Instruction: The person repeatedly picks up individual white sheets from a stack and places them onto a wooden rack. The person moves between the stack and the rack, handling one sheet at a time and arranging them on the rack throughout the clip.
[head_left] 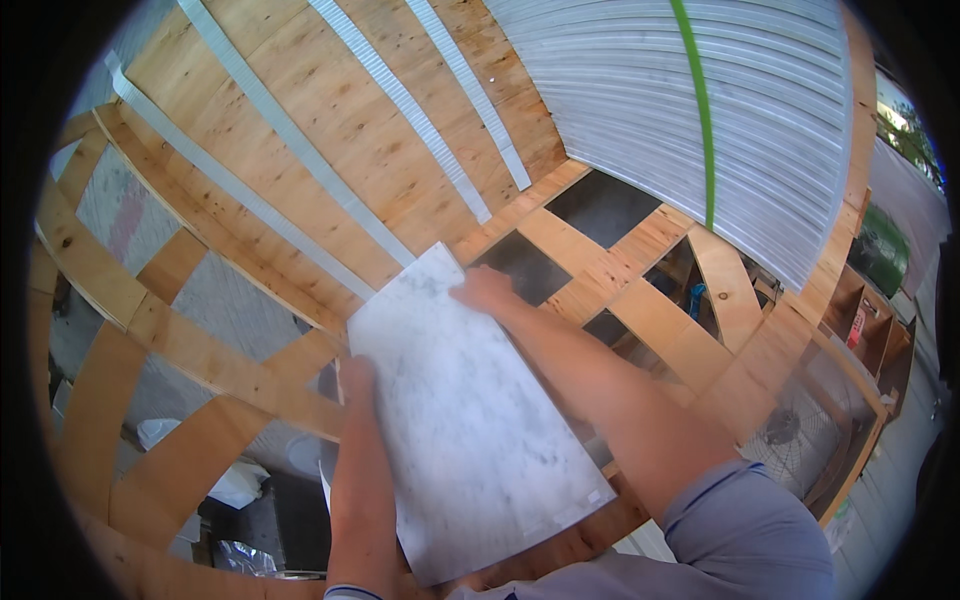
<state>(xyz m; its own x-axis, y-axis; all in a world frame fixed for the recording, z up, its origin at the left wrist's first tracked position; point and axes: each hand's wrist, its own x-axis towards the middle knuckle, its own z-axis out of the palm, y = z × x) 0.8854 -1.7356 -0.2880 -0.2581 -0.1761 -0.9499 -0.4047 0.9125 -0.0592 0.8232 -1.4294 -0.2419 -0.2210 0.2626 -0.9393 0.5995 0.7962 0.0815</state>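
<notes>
A large rectangular slab (470, 420), white with grey marbling like marble, lies tilted lengthwise between my forearms, its near end close to my body. My left hand (357, 378) grips its left edge near the far end. On the opposite long edge, close to the far right corner, my right hand (487, 290) is closed on the slab, with fingertips over the top face. What the fingers do beneath the slab is hidden. A small pale sticker (594, 496) shows at its near right corner.
Slatted wooden framing (200, 340) rises on the left. Ahead stands a plywood panel (300, 120) with pale straps; at right, a stack of ribbed whitish sheets (640, 110) has a green strap (702, 110). A fan (795, 435) stands beyond my right arm.
</notes>
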